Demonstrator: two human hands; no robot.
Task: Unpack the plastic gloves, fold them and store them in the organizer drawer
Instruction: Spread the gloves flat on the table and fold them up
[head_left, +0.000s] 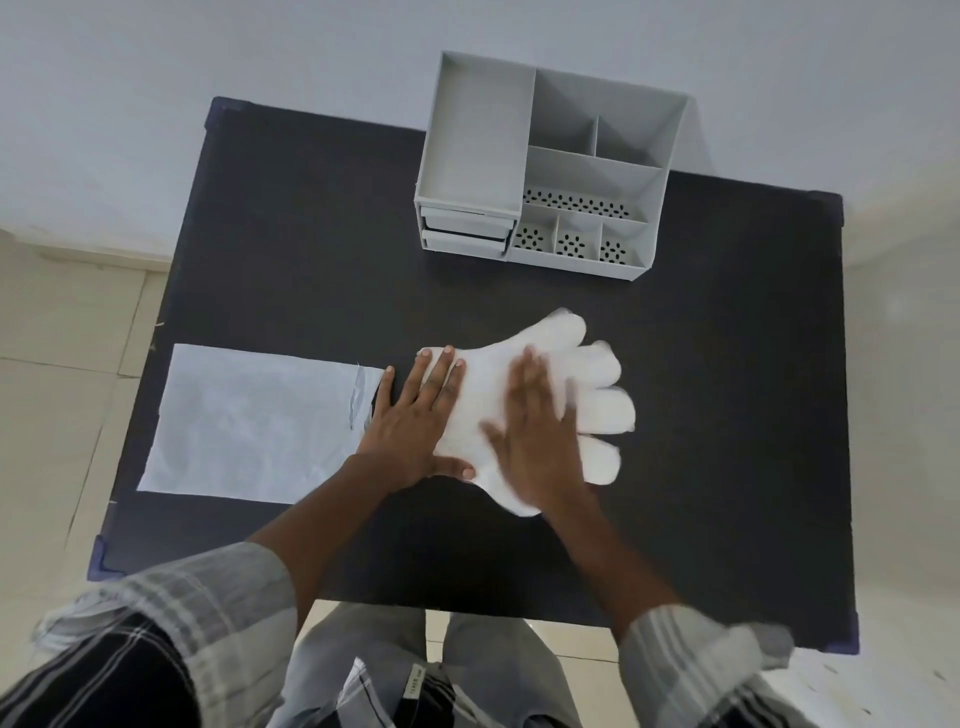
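A stack of white plastic gloves (582, 374) lies flat on the black table (311, 234), fingers pointing right. My left hand (415, 421) presses flat on the cuff end, fingers spread. My right hand (535, 431) lies flat across the palm part, blurred. To the left lies the emptied clear plastic packet (249, 421), torn at its right end. The grey organizer (545, 171) stands at the table's far side, with two small drawers (465, 231) at its lower left front, both shut.
The organizer has several open compartments on top, some with perforated bottoms. The table's near edge is at my legs. A tiled floor surrounds the table and a pale wall rises behind it.
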